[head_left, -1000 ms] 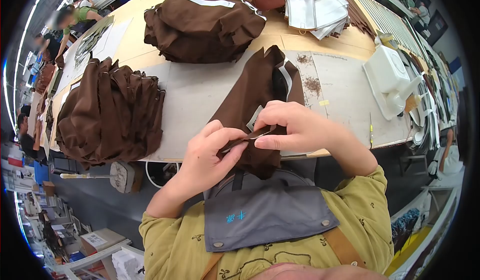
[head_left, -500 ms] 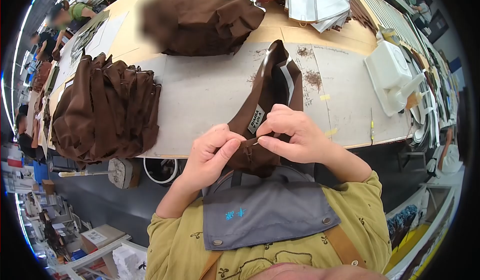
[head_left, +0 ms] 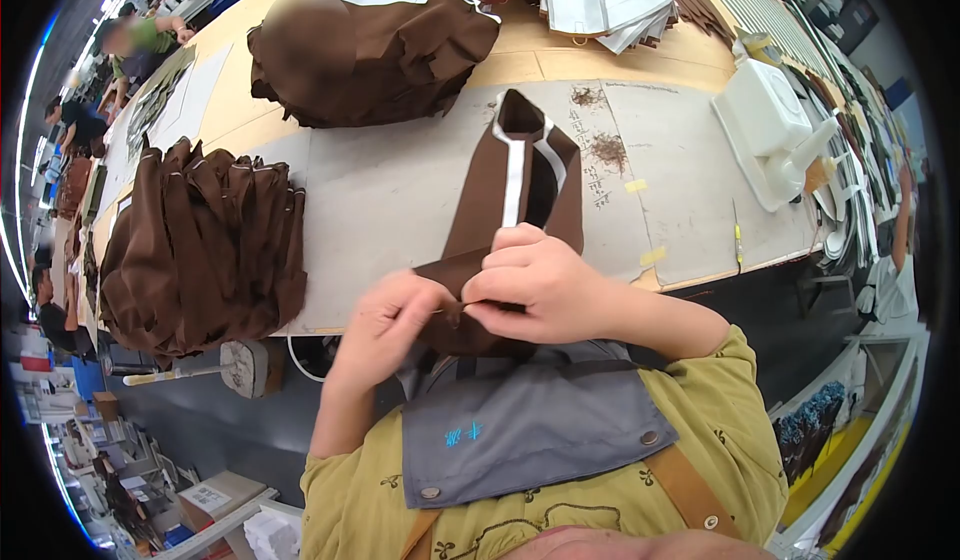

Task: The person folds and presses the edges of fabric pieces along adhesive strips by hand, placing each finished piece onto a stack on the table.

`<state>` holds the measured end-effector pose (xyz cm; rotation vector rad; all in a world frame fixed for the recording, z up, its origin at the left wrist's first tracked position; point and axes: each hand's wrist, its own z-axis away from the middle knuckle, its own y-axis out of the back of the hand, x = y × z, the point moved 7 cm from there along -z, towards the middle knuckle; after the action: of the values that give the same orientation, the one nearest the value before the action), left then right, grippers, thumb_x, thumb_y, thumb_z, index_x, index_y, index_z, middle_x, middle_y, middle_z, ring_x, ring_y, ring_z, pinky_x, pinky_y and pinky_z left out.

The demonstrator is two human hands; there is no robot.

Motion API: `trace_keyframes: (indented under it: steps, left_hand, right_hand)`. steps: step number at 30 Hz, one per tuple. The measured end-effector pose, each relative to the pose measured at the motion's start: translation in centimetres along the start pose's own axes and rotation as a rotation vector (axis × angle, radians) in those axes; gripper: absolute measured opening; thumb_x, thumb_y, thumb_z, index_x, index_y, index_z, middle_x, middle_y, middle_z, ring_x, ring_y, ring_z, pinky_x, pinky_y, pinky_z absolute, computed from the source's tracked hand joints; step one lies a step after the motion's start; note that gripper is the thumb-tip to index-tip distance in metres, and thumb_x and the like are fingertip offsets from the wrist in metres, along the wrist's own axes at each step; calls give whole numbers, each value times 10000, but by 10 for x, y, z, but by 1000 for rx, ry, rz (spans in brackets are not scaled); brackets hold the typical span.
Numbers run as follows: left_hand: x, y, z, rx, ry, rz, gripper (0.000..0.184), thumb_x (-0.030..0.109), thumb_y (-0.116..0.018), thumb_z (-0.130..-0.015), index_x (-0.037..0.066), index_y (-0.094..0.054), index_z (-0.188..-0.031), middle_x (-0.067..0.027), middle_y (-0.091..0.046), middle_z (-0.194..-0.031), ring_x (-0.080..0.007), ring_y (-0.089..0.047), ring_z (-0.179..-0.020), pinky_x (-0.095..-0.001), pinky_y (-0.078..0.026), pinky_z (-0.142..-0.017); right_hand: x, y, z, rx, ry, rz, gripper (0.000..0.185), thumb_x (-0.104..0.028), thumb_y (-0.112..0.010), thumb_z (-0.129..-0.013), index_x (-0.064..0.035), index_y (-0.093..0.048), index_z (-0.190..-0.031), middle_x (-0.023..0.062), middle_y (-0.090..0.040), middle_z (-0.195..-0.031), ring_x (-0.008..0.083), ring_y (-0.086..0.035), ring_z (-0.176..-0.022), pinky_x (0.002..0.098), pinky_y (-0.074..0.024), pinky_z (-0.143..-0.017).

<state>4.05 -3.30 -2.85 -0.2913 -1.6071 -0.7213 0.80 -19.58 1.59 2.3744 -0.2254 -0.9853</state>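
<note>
A brown fabric piece point(head_left: 478, 200) with white strips along its upper opening lies over the table's near edge and hangs down in front of my apron. My right hand point(head_left: 530, 285) is closed in a pinch on its near part. Beside it, my left hand point(head_left: 385, 320) pinches the same fabric at a fold, thumb against the fingers. The two hands almost meet, and the exact spot they grip is partly hidden. The white strip point(head_left: 514, 185) runs down the fabric to my right hand.
Stacked brown fabric pieces point(head_left: 200, 250) stand at the left, with a larger brown bundle point(head_left: 400, 60) behind. White sheets point(head_left: 605, 5) lie at the back. A white plastic bottle point(head_left: 765, 110) and a thin yellow-handled tool point(head_left: 739, 240) are at right. Other people work at far left.
The fabric has turned and opened, showing its white strip, and the printed label is now out of sight. Both hands have shifted slightly left and lower, still pinching the fabric.
</note>
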Motion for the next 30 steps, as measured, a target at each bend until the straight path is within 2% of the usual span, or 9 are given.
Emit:
trace_keyframes:
  steps: [3, 5, 7, 9, 11, 14, 16, 21, 30]
  left_hand:
    - [7, 20, -1, 51, 83, -214, 237, 195, -549, -1014, 2, -687, -1015, -82, -670, -893, -203, -620, -800, -326, -485, -736]
    - [26, 32, -3, 166, 14, -638, 223, 181, -555, -1006, 3, -686, -1034, -101, -679, -903, -204, -629, -758, -339, -496, -700]
    - [37, 37, -11, 204, -20, -671, 236, 161, -556, -1001, -29, -693, -1035, -70, -661, -849, -134, -596, -742, -306, -474, -647]
    - [35, 38, -21, 185, 41, -295, 251, 168, -543, -1013, -32, -693, -1029, -62, -669, -864, -118, -605, -749, -274, -484, -631]
    - [-2, 30, -41, 25, 293, -74, 460, 369, -457, -1055, -23, -695, -1015, -71, -666, -862, -123, -636, -779, -259, -530, -671]
    - [-63, 29, -67, -40, 411, -27, 542, 495, -426, -1040, 6, -652, -1093, -76, -649, -914, -132, -639, -769, -275, -542, -675]
    - [-85, 39, -77, 116, 423, 37, 570, 567, -440, -1013, 40, -582, -1178, -62, -619, -989, -132, -622, -813, -293, -525, -708]
    - [-106, 51, -100, 183, 413, -16, 577, 598, -519, -969, 70, -546, -1199, -28, -602, -1000, -108, -564, -903, -281, -459, -767]
    - [-130, 49, -99, 178, 493, 55, 376, 394, -735, -891, 63, -628, -1035, 44, -612, -848, -57, -500, -701, -240, -371, -614]
  right_hand:
    - [-14, -16, -7, -32, 101, 181, 125, -148, -732, -786, -117, -640, -864, -4, -510, -731, 191, -530, -753, 319, -424, -705]
    - [-22, -43, -7, -160, 250, 361, 108, -171, -672, -759, -119, -605, -826, -15, -524, -778, 179, -522, -802, 312, -428, -742]
    - [-28, -65, -7, -164, 356, 303, 66, -178, -615, -747, -120, -585, -735, -18, -547, -774, 170, -515, -848, 295, -429, -795]
    - [-38, -79, -5, -181, 441, 311, 67, -176, -614, -749, -122, -589, -720, -22, -550, -777, 160, -509, -879, 288, -426, -796]
    - [-46, -85, -4, -195, 489, 334, 70, -178, -616, -750, -121, -589, -719, -21, -551, -781, 160, -506, -885, 287, -425, -796]
    - [-54, -89, 1, -203, 551, 374, 77, -182, -620, -751, -119, -590, -720, -17, -556, -794, 160, -504, -897, 287, -423, -797]
    - [-57, -86, 3, -211, 562, 389, 82, -185, -621, -750, -116, -589, -721, -8, -569, -822, 163, -513, -920, 287, -426, -808]
    - [-56, -96, 11, -248, 590, 350, 85, -168, -618, -747, -104, -569, -771, -5, -534, -832, 156, -508, -917, 287, -449, -831]
    - [-54, -99, 15, -313, 588, 277, 89, -178, -617, -762, -99, -588, -792, 0, -557, -857, 161, -517, -957, 289, -443, -841]
